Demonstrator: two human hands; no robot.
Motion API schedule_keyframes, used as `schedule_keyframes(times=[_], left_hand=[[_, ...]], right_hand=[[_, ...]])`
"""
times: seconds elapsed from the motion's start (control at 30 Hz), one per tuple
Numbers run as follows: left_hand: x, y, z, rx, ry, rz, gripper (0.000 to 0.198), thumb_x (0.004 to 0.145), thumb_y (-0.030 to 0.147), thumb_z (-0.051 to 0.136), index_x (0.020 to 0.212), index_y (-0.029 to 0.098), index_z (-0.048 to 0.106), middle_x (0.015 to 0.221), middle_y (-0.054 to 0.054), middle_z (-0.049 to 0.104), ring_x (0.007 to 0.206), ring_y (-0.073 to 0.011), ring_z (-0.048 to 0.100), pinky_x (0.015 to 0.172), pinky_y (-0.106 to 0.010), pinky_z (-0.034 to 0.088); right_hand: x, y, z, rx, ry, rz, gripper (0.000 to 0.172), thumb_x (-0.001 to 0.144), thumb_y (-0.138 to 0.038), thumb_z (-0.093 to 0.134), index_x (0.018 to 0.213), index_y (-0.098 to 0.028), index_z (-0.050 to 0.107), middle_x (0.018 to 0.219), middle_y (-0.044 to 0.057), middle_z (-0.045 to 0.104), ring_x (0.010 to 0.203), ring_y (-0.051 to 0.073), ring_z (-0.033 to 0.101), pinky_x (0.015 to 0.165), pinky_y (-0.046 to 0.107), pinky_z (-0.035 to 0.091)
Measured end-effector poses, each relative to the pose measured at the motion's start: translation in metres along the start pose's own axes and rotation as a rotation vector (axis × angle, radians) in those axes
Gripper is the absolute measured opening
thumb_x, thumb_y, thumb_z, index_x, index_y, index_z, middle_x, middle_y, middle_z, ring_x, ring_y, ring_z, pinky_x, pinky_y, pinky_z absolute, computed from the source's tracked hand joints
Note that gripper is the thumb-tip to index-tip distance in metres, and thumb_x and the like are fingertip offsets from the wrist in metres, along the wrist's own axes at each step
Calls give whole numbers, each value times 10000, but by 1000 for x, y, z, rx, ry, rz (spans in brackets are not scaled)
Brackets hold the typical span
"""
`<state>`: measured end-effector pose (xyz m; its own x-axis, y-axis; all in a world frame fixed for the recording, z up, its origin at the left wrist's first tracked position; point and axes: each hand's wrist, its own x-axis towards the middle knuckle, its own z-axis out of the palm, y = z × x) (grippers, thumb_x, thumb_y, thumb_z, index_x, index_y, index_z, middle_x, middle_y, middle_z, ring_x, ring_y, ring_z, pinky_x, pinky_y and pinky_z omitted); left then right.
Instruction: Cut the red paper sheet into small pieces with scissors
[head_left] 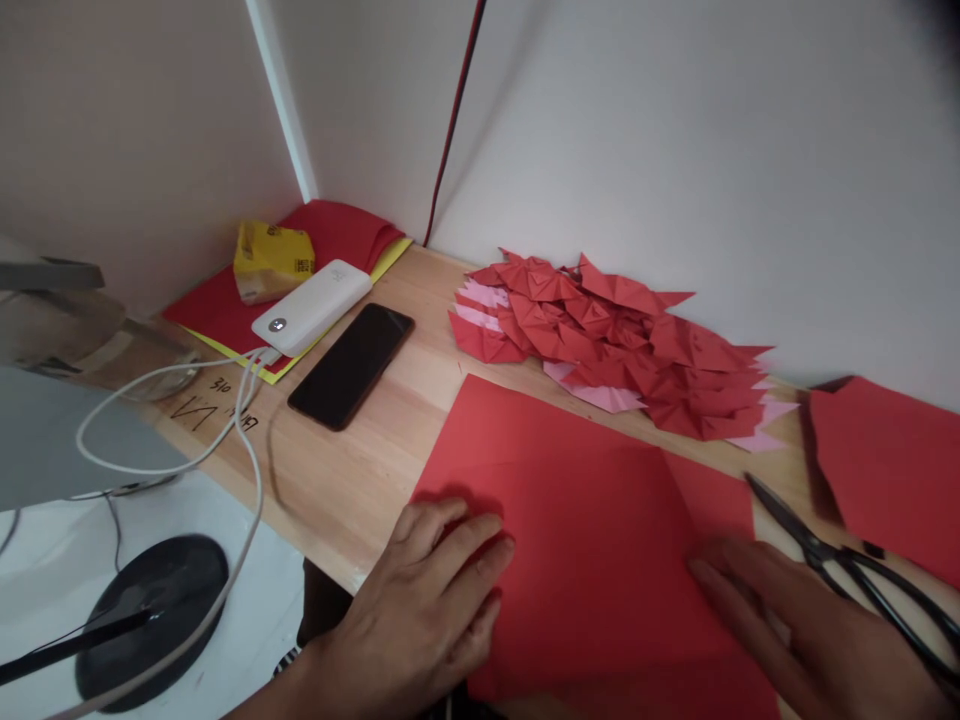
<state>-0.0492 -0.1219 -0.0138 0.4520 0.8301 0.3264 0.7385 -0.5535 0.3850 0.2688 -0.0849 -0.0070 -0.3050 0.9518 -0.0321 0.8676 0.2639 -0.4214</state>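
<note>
A large red paper sheet (577, 500) lies on the wooden table (360, 470) in front of me, with a diagonal fold line across it. My left hand (420, 610) rests flat on the sheet's near left corner, fingers stretched and slightly apart. My right hand (810, 630) lies flat on the sheet's right side, fingers extended. Neither hand holds anything. Black scissors (847, 565) lie just right of my right hand.
A pile of folded red and pink paper pieces (615, 340) sits by the wall. More red sheets (892, 470) lie at the right. A black phone (352, 365), a white power bank (311, 305) with cable, a yellow packet (270, 260) and stacked paper occupy the left.
</note>
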Motion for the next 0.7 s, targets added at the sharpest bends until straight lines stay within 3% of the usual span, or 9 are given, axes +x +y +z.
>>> schedule_keyframes(times=[0.17,0.37,0.53,0.7], left_hand=[[13,-1,0,62,-74,24,317,945,206,498,1244,153,587,1193,-59,654,1058,-252,512,957,-423,396],[42,-5,6,251,-208,127,532,1004,241,366,1512,132,248,991,-78,645,903,-219,576,867,-386,449],[61,-4,7,329,-325,190,549,931,57,378,1472,94,294,936,-77,644,812,-203,594,713,-331,482],[67,-5,13,382,-353,200,503,966,315,477,1423,121,400,928,-72,628,793,-223,602,645,-339,494]], right_hand=[[4,1,-2,-46,-19,-51,268,930,-388,478,764,-233,621,705,37,666,614,184,643,575,276,486],[10,-6,-1,-138,81,-133,339,957,-355,393,730,-220,604,643,35,639,562,185,628,546,293,460],[11,-5,4,-290,150,-159,413,977,-410,345,660,-228,536,586,27,581,539,203,591,555,321,417],[9,4,6,-337,148,-122,376,949,-481,417,698,-223,527,588,14,573,528,203,579,557,319,382]])
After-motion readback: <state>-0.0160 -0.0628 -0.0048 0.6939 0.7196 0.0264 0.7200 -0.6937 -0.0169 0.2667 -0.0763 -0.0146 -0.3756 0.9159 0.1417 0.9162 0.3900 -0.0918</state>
